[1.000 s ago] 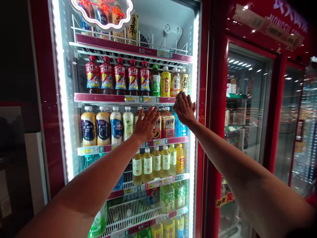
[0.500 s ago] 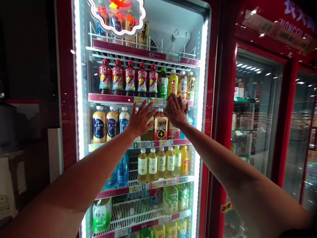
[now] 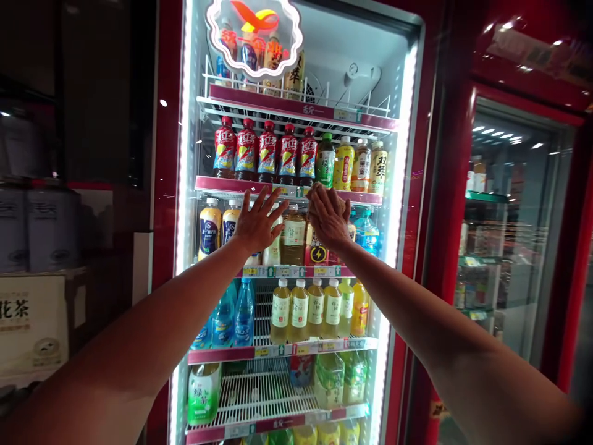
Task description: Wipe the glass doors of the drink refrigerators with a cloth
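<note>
A glass door of a lit drinks fridge [image 3: 296,315] stands in front of me. My left hand [image 3: 259,222] is open, its fingers spread flat toward the glass with nothing in it. To its right, my right hand [image 3: 328,216] presses a crumpled brown cloth [image 3: 341,204] against the door, mostly covering it. Behind the glass near my hands are an energy drink bottle [image 3: 317,253] with a lightning mark, and a bottle with a pale label [image 3: 293,235]. Red-capped bottles [image 3: 267,148] line the shelf above.
Pale-green-labelled bottles [image 3: 299,312] and blue bottles [image 3: 244,315] sit on a lower shelf. A round glowing sign [image 3: 254,37] is at the door's top. Another red-framed fridge [image 3: 504,247] stands to the right. Stacked boxes [image 3: 32,321] are at the left.
The view has shifted, so the fridge appears further right. My right hand and the cloth have moved left across the glass, closer to my left hand, which stays spread.
</note>
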`<state>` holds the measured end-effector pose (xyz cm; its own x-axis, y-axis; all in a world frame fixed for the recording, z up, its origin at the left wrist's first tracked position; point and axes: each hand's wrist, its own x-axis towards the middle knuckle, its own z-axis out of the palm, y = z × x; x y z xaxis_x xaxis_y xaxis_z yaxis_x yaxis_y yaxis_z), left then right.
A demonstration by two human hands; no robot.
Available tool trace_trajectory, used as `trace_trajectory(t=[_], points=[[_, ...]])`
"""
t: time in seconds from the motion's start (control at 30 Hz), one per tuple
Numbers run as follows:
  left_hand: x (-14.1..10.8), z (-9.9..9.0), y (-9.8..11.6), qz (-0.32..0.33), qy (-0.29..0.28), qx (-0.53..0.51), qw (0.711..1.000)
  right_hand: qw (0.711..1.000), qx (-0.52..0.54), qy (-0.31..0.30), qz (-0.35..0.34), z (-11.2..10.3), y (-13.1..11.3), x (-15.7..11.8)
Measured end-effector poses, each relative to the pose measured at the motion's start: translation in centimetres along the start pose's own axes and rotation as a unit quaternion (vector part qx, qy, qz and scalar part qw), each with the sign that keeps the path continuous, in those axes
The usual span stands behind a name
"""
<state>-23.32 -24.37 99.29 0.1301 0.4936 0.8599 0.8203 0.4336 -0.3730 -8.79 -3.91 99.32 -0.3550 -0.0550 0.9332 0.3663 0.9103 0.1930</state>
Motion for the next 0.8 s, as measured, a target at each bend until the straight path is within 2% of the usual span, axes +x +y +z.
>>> trace_trajectory(t=[0.13,0.23,0.33,0.47,0.6,0.7,0.8], points=[[-0.6,-0.7,-0.5,-0.010,-0.025,0.006,1.000,0.997,-0.024,-0.041,-0.053,-0.6,-0.5,-0.6],[-1.1,-1.0,-1.3,-0.004,-0.025,0.001,1.000,0.999,-0.017,-0.021,-0.022,-0.5,-0.9,0.2],[-1.4,-1.0,-2.0,0.004,-0.013,-0.002,1.000,1.000,-0.009,-0.010,0.011,0.2,-2.9,1.4],[-1.6,-1.2,-2.3,0.001,-0.030,0.002,1.000,0.998,-0.004,-0.038,-0.042,0.6,-5.3,1.3],[-1.8,-1.7,-2.7,0.006,-0.045,-0.003,0.999,0.996,0.010,-0.043,-0.077,0.3,-5.3,1.2],[-2.2,-1.9,-3.4,0.014,-0.048,-0.008,0.999,0.999,0.022,-0.012,-0.042,0.7,-5.8,2.2],[-2.9,-1.8,-4.2,-0.004,-0.042,-0.012,0.999,1.000,0.025,0.015,-0.002,1.5,-7.7,3.0]])
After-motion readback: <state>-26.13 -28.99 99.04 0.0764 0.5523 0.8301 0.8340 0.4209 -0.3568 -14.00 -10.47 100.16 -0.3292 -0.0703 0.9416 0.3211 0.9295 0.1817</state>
